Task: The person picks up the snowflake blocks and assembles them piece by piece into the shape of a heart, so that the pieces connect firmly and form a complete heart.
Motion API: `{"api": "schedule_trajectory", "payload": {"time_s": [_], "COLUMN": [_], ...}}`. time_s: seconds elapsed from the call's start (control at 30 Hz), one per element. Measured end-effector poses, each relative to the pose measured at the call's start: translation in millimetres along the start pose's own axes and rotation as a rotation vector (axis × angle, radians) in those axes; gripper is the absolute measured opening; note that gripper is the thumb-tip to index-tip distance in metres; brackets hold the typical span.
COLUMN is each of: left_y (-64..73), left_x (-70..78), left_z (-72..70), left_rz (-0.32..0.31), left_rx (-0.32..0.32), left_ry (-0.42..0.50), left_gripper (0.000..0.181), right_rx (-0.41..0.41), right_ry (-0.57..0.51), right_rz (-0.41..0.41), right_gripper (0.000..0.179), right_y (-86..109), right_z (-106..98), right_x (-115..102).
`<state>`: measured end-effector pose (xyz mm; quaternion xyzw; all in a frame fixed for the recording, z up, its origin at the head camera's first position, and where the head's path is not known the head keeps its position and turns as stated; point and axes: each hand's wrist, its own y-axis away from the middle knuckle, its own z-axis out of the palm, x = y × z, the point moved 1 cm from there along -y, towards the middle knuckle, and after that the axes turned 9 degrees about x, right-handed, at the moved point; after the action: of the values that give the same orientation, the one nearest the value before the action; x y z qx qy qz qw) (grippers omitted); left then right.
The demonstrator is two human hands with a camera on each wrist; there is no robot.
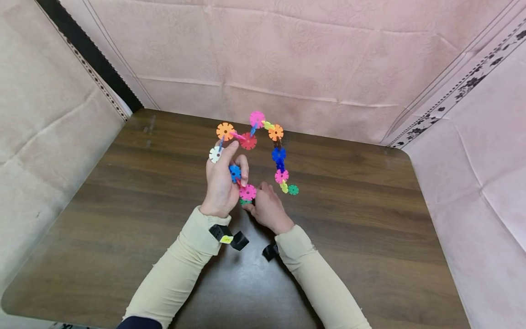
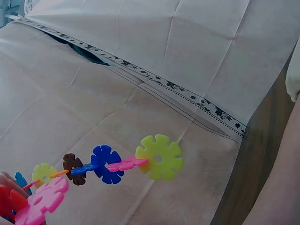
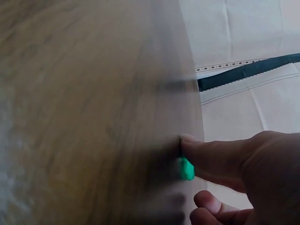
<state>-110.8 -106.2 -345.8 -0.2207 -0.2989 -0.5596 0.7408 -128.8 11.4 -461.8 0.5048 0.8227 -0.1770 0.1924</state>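
A chain of notched plastic snowflake discs, joined edge to edge, arches over the table. My left hand (image 1: pixel 222 185) grips it with curled fingers around a blue disc (image 1: pixel 235 173); a white disc (image 1: pixel 215 154) and an orange disc (image 1: pixel 225 131) lie beyond the thumb. Below the fingers hang a pink disc (image 1: pixel 248 192) and a green disc (image 1: pixel 245 201). My right hand (image 1: pixel 269 208) pinches that green disc, partly hidden at the thumb in the right wrist view (image 3: pixel 187 169). The chain's other end is a green disc (image 1: pixel 293 189) to the right. A yellow-green disc (image 2: pixel 159 158) shows in the left wrist view.
Both hands are above a dark brown wooden table (image 1: pixel 361 228). Pale patterned cloth (image 1: pixel 287 59) hangs behind it and along both sides. Black camera mounts (image 1: pixel 239 241) sit at the wrists, close to each other.
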Motion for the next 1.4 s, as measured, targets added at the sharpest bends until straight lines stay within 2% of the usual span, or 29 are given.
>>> {"api": "schedule_trajectory", "payload": {"time_s": [0.13, 0.3, 0.53, 0.63, 0.8, 0.9, 1.03, 1.4], "left_y": [-0.7, -1.8, -3.1, -3.5, -3.4, -2.6, -2.2, -0.5], "left_x": [-0.7, -2.1, -2.6, -2.9, -4.0, -4.0, -3.8, -6.1], "left_z": [-0.6, -2.2, -4.0, -4.6, -4.6, -3.8, -3.3, -2.2], "left_rz": [0.017, 0.055, 0.08, 0.09, 0.091, 0.102, 0.105, 0.093], "left_rx": [0.011, 0.03, 0.032, 0.033, 0.028, 0.022, 0.026, 0.039], "left_ry": [-0.01, -0.028, -0.022, -0.022, -0.026, -0.03, -0.031, -0.044], "left_gripper": [0.018, 0.02, 0.02, 0.021, 0.022, 0.022, 0.022, 0.019], "right_rx": [-0.047, -0.061, 0.044, 0.083, 0.153, 0.224, 0.311, 0.439], "right_ry": [-0.075, -0.348, -0.649, -0.772, -0.934, -0.948, -0.909, -0.871], "right_rz": [0.039, 0.072, 0.115, 0.143, 0.125, 0.106, 0.097, 0.044], "right_gripper": [0.042, 0.026, 0.014, 0.015, 0.021, 0.021, 0.014, 0.011], "right_y": [1.1, 10.9, 36.0, 47.6, 61.9, 67.6, 71.1, 76.6], "right_z": [-1, -8, -31, -41, -53, -58, -63, -86], "right_x": [1, -3, -10, -13, -20, -23, -27, -53]}}
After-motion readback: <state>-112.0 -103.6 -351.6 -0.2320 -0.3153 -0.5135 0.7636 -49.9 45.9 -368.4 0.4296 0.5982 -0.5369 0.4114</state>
